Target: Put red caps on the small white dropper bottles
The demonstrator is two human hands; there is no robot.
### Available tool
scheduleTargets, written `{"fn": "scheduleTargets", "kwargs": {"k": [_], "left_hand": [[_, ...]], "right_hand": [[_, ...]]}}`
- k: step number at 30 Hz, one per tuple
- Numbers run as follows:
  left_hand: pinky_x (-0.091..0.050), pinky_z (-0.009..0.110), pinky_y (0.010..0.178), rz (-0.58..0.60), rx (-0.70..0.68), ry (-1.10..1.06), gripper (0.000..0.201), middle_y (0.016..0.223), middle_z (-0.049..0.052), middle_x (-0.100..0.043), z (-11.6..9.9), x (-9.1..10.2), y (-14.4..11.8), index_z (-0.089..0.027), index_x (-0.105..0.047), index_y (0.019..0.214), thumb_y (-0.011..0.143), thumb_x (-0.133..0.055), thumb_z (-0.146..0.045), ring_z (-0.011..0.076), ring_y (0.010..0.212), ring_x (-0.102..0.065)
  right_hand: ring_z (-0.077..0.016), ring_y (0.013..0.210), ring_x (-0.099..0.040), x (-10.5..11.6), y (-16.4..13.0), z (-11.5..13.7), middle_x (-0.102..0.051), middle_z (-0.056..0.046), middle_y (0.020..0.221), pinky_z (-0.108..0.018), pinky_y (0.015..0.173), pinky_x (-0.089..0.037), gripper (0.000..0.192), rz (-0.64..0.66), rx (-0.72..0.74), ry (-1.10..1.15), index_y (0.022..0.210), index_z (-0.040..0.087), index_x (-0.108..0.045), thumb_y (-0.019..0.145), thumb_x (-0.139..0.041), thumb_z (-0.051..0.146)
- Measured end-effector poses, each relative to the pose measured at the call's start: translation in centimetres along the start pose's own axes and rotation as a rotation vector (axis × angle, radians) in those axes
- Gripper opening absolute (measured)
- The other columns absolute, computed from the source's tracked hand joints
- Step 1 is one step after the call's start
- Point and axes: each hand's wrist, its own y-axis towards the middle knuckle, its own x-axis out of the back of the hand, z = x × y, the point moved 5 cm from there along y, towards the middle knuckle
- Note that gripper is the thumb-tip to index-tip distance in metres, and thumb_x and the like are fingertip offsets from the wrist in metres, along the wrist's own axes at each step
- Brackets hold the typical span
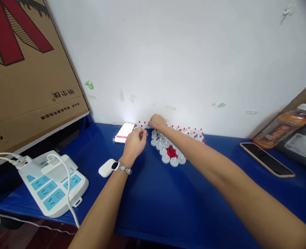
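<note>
White, see-through-ish caps [174, 162] are what's in play in the head view: round bases, little spouts poking up, bunched mid-desk [153, 197] around a small heap of red tips [171, 152]. More of them, the red-topped caps [194, 132], sit along the wall [168, 62] at the back.

Left hand [136, 141] is just beside the lit phone [125, 131], fingers curled and thumb up close to the fingertips; can't tell if anything's pinched in there. Right arm reaches diagonally across the caps, and the right hand [157, 121] is bunched up, knuckles up, at the back row by the wall. Can't tell if it's gripping a cap.

Writing-wise: the cardboard box [34, 83] has upside-down Chinese characters with an ® mark. The label on the orange drink bottle [281, 128] is too blurry, and the phone's text is too tiny to read.
</note>
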Motion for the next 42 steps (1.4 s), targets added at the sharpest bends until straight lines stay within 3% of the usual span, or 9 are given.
{"fn": "scheduleTargets", "kwargs": {"k": [4, 9, 11, 13, 17, 23, 28, 34, 42], "left_hand": [[-0.037, 0.028, 0.061, -0.052, -0.019, -0.073, 0.025, 0.080, 0.002, -0.068, -0.4, 0.5, 0.0, -0.021, -0.068, 0.086, 0.095, -0.050, -0.035, 0.0160, 0.067, -0.055], [-0.039, 0.027, 0.061, -0.090, -0.115, -0.191, 0.025, 0.078, 0.001, -0.066, -2.1, 0.7, -0.4, -0.020, -0.067, 0.091, 0.097, -0.049, -0.037, 0.0134, 0.063, -0.051], [-0.040, 0.026, 0.061, -0.062, -0.137, -0.252, 0.025, 0.080, 0.001, -0.066, -3.1, 0.1, -0.8, -0.019, -0.065, 0.095, 0.097, -0.052, -0.040, 0.0129, 0.064, -0.052], [-0.042, 0.026, 0.062, -0.005, -0.173, -0.311, 0.025, 0.081, 0.001, -0.067, -4.4, -0.9, -1.5, -0.019, -0.064, 0.101, 0.096, -0.055, -0.042, 0.0126, 0.066, -0.054], [-0.046, 0.025, 0.066, 0.105, -0.220, -0.399, 0.024, 0.082, 0.001, -0.068, -6.7, -3.0, -2.9, -0.020, -0.065, 0.102, 0.094, -0.059, -0.042, 0.0124, 0.069, -0.058], [-0.051, 0.027, 0.073, 0.240, -0.130, -0.517, 0.024, 0.086, 0.004, -0.070, -7.2, -4.8, -3.7, -0.018, -0.065, 0.095, 0.093, -0.060, -0.041, 0.0151, 0.078, -0.065], [-0.046, 0.027, 0.067, 0.355, -0.205, -0.355, 0.027, 0.080, 0.002, -0.066, -7.8, -5.2, -4.2, -0.019, -0.061, 0.092, 0.098, -0.049, -0.042, 0.0144, 0.070, -0.059], [-0.040, 0.027, 0.071, 0.249, -0.311, -0.242, 0.026, 0.082, 0.000, -0.057, -8.7, -4.4, -4.4, -0.020, -0.051, 0.091, 0.104, -0.036, -0.037, 0.0136, 0.073, -0.052], [-0.037, 0.029, 0.069, 0.286, -0.325, -0.172, 0.029, 0.079, 0.000, -0.051, -8.6, -4.6, -4.7, -0.022, -0.041, 0.083, 0.105, -0.029, -0.038, 0.0150, 0.072, -0.049]], "right_hand": [[-0.0270, 0.102, -0.069, 1.9, -1.8, -0.6, -0.074, -0.009, 0.106, -0.038, 0.086, -0.052, 0.021, -0.065, 0.071, 0.089, 0.099, 0.024, -0.075, 0.082, -0.064, 0.030], [-0.0246, 0.105, -0.065, 6.3, -8.6, -2.1, -0.070, -0.007, 0.111, -0.036, 0.088, -0.050, 0.017, -0.359, 0.422, 0.243, 0.091, 0.023, -0.072, 0.087, -0.059, 0.033], [-0.0207, 0.096, -0.067, 7.1, -12.0, -3.1, -0.072, -0.005, 0.101, -0.033, 0.088, -0.050, 0.013, -0.336, 0.563, 0.332, 0.091, 0.021, -0.070, 0.087, -0.060, 0.028], [-0.0173, 0.081, -0.067, 7.4, -14.7, -4.4, -0.073, -0.001, 0.086, -0.030, 0.080, -0.051, 0.009, -0.292, 0.587, 0.434, 0.087, 0.021, -0.069, 0.086, -0.061, 0.024], [-0.0150, 0.076, -0.066, 7.7, -18.2, -7.0, -0.072, -0.001, 0.083, -0.027, 0.071, -0.052, 0.010, -0.291, 0.610, 0.581, 0.084, 0.020, -0.068, 0.083, -0.061, 0.015], [-0.0173, 0.081, -0.063, 7.0, -19.1, -10.2, -0.067, -0.006, 0.096, -0.030, 0.064, -0.055, 0.006, -0.342, 0.612, 0.712, 0.091, 0.023, -0.069, 0.087, -0.064, 0.024], [-0.0182, 0.085, -0.061, 6.4, -19.8, -10.9, -0.063, -0.006, 0.098, -0.034, 0.072, -0.057, 0.008, -0.389, 0.611, 0.685, 0.096, 0.025, -0.066, 0.089, -0.063, 0.024], [-0.0202, 0.097, -0.060, 6.8, -20.9, -10.6, -0.061, -0.008, 0.112, -0.036, 0.083, -0.054, 0.032, -0.410, 0.624, 0.634, 0.119, 0.024, -0.059, 0.088, -0.066, 0.029], [-0.0157, 0.079, -0.061, 6.9, -21.5, -10.8, -0.065, -0.004, 0.099, -0.031, 0.070, -0.052, 0.023, -0.313, 0.582, 0.699, 0.114, 0.023, -0.059, 0.093, -0.061, 0.033]]}}
